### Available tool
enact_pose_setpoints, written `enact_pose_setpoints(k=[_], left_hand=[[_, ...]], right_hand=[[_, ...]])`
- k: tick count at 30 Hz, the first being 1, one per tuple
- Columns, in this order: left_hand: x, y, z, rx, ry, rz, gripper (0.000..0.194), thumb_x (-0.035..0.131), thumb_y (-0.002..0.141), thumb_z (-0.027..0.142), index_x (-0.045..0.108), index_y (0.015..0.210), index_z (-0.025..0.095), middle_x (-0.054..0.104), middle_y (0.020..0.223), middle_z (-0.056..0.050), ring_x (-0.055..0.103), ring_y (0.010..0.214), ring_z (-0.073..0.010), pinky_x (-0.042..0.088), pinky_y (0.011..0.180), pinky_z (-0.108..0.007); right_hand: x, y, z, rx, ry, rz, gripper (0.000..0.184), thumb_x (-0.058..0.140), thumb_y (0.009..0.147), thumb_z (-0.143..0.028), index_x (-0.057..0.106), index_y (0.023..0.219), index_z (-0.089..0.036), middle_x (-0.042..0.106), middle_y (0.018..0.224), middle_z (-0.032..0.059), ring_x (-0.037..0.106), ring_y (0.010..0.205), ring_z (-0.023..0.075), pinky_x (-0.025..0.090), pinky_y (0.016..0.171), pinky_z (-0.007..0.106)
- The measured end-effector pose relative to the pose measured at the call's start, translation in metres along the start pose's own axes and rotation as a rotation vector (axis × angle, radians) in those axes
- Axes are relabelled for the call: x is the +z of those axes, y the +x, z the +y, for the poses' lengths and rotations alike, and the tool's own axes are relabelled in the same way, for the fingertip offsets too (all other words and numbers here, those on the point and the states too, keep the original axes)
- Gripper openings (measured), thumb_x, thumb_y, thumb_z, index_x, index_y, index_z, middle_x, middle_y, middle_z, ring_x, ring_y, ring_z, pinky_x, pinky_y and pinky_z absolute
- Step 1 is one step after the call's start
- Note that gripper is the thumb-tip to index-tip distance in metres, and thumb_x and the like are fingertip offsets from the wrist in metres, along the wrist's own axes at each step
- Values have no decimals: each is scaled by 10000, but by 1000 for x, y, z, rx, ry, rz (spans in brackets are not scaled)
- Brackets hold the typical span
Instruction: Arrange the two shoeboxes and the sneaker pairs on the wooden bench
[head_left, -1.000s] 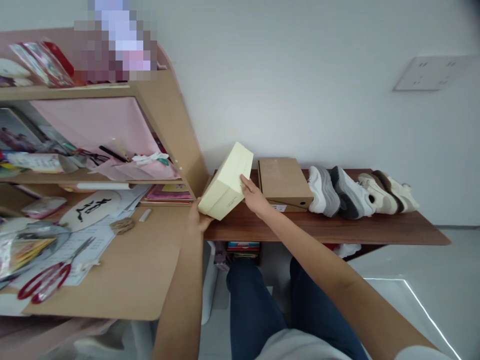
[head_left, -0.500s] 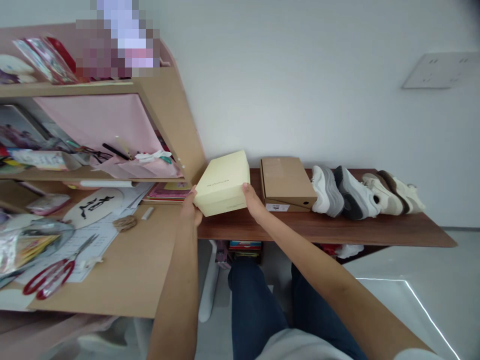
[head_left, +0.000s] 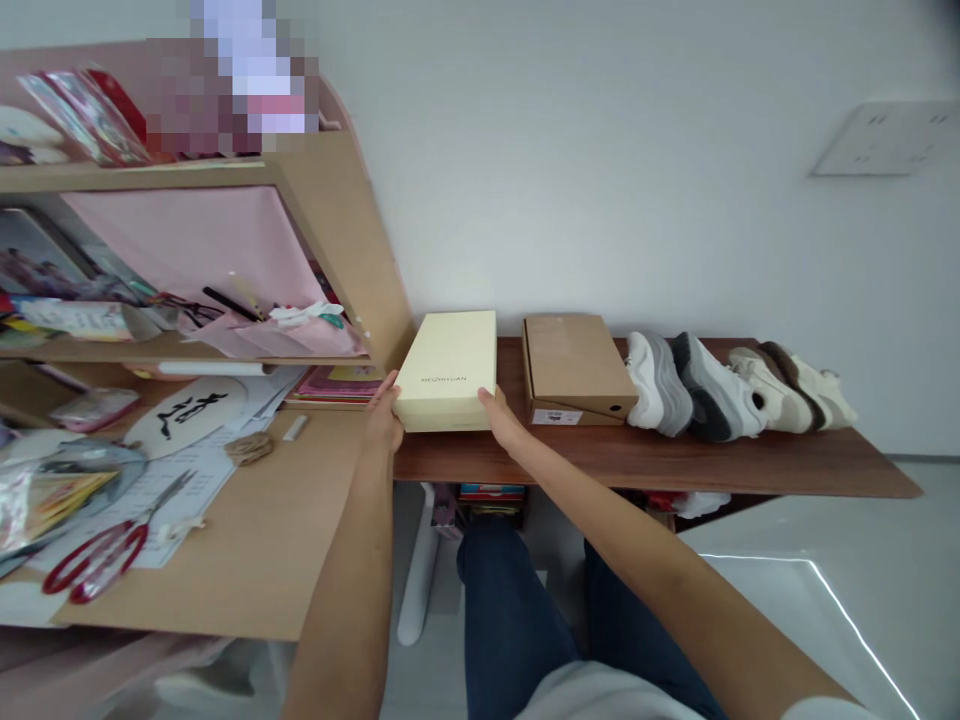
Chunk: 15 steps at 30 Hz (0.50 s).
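Note:
A pale yellow shoebox-like box (head_left: 450,350) with dark lettering near its front edge sits level at the left end of the dark wooden shelf (head_left: 600,458). My left hand (head_left: 385,415) grips its front left corner, fingers along the side. At the front right corner my right hand (head_left: 501,415) holds the box, thumb on the front edge. To the right of it lies a brown cardboard box (head_left: 574,362) with a white label, a gap between the two. Whether the yellow box rests fully on the shelf I cannot tell.
White and grey sneakers (head_left: 656,385), dark-soled sneakers (head_left: 716,390) and cream shoes (head_left: 780,390) stand along the shelf. On the desk (head_left: 292,530) at left lie red-handled scissors (head_left: 112,545), papers and a round fan (head_left: 187,410). A cubby (head_left: 330,230) rises beside the yellow box.
The yellow box was tilted and turned; it has come down level and squared up with the shelf. Both hands have stayed on it.

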<state>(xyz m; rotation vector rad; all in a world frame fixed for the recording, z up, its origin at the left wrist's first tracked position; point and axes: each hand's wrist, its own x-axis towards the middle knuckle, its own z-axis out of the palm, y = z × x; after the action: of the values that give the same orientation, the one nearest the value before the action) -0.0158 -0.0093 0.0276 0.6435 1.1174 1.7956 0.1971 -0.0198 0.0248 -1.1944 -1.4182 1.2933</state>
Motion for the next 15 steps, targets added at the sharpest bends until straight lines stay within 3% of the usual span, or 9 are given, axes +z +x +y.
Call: enact_pose_setpoints(k=[15], left_hand=[[-3,9,-25,-14,45,-9,326,720,709,256,723,1027,187,738,1091,-93,643,1122,-212,465,1025,-350]], right_hand=[[1,4,22,91,38,78,660,390,901,-508,330,1493,-224,445,1511,77,396,1400,238,268,1169,441]])
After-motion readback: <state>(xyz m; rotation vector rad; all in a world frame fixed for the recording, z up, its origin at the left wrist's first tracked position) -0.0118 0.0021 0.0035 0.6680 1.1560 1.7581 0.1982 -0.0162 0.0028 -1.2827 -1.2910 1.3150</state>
